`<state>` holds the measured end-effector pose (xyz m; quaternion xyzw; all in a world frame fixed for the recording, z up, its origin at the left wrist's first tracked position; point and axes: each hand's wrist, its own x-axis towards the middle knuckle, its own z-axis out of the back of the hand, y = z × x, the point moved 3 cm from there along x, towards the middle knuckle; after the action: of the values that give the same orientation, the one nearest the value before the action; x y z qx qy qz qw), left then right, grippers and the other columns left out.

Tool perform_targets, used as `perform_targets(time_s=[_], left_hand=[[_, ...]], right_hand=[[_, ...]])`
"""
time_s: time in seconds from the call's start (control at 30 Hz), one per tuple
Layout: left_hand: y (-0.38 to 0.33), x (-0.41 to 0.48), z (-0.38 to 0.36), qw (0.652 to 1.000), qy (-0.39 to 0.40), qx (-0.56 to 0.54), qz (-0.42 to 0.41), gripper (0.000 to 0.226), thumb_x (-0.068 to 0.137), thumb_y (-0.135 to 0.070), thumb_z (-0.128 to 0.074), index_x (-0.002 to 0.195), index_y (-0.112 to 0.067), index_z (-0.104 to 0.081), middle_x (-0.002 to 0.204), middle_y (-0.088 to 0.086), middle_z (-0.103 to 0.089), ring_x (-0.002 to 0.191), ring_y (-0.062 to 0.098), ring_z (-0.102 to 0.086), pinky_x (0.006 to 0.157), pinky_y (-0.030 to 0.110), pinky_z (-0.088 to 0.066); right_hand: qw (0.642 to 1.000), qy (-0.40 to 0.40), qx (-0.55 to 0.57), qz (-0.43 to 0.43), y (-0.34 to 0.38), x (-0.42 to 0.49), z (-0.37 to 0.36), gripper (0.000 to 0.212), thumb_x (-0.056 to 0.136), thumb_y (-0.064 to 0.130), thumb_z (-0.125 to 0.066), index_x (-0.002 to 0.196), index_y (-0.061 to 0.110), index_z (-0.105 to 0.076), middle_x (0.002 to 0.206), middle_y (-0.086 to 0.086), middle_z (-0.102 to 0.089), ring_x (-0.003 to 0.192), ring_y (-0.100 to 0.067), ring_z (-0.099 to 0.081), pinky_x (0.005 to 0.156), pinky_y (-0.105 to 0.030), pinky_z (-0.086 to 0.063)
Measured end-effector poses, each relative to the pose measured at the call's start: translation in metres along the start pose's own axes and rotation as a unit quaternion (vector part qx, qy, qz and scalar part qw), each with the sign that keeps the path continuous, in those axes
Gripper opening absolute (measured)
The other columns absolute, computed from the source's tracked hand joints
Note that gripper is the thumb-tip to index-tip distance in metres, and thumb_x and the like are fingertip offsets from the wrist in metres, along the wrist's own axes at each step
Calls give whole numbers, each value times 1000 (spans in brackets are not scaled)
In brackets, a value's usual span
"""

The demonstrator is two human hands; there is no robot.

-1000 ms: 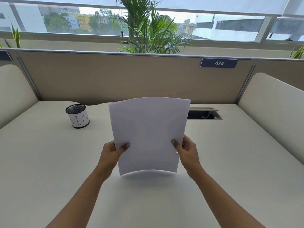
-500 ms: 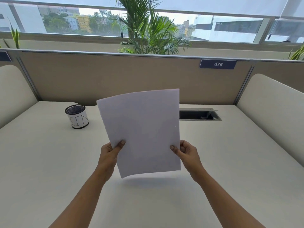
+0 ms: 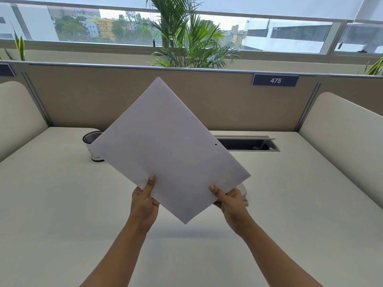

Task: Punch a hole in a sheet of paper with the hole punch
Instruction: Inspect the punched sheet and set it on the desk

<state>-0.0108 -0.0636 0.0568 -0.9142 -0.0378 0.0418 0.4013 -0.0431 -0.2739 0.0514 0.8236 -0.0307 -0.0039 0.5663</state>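
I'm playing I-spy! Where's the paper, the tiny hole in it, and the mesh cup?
paper (image 3: 165,146), head view, middle of the sheet.
tiny hole (image 3: 216,144), head view, dark dot near the sheet's right edge.
mesh cup (image 3: 92,138), head view, dark mesh top left of the sheet.

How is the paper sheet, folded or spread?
Spread. The paper sheet shows one flat, uncreased face, tilted cornerwise.

beige partition (image 3: 103,96), cream desk (image 3: 62,214), daylit window (image 3: 290,34)

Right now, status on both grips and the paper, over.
Left grip and right grip pinch the sheet, tilted, above the desk. One hole shows near its right edge. Pen cup partly hidden behind it.
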Motion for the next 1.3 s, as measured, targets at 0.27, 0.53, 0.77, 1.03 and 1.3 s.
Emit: perform_targets(time_s=[0.27, 0.53, 0.77, 1.03, 1.3], left_hand=[[-47, 29, 43, 994, -11, 80, -69, 35, 86, 10, -50, 100, -19, -63, 87, -11, -75, 82, 4, -70, 75, 22, -58], [-55, 36, 75, 916, 99, 383, 67, 35, 60, 7, -79, 88, -13, -71, 82, -1, -77, 69, 10, -72, 57, 17, -54], [-33, 32, 79, 923, 64, 376, 52, 16, 73, 7, -69, 83, -5, -70, 74, -2, -76, 74, 21, -67, 73, 31, -53], [-20, 26, 82, 927, 65, 366, 60, 15, 76, 0, -70, 85, -13, -71, 78, -4, -77, 71, 10, -70, 65, 21, -54], [-25, 25, 78, 932, 66, 355, 40, 21, 74, 1, -71, 89, -14, -70, 81, -4, -76, 78, 16, -69, 67, 23, -53]], right_hand=[[994, -31, -99, 22, 26, 3, 26, 16, 85, 1, -61, 75, 13, -66, 63, 8, -69, 54, -3, -62, 49, -15, -50], [974, -37, -223, 4, 31, 5, 43, 11, 83, 9, -65, 75, 16, -69, 72, 4, -72, 65, -11, -64, 60, -20, -50], [968, -48, -246, -3, 29, 3, 46, 18, 84, 7, -64, 73, 21, -68, 63, 14, -72, 59, -1, -66, 54, -15, -51], [973, -27, -229, -18, 17, -3, 46, 11, 83, 12, -67, 86, 22, -70, 87, 8, -74, 79, -8, -70, 62, -14, -53], [977, -46, -210, -8, 19, 2, 45, 11, 81, 14, -69, 91, 19, -69, 106, -14, -67, 89, -23, -67, 61, -16, -53]])
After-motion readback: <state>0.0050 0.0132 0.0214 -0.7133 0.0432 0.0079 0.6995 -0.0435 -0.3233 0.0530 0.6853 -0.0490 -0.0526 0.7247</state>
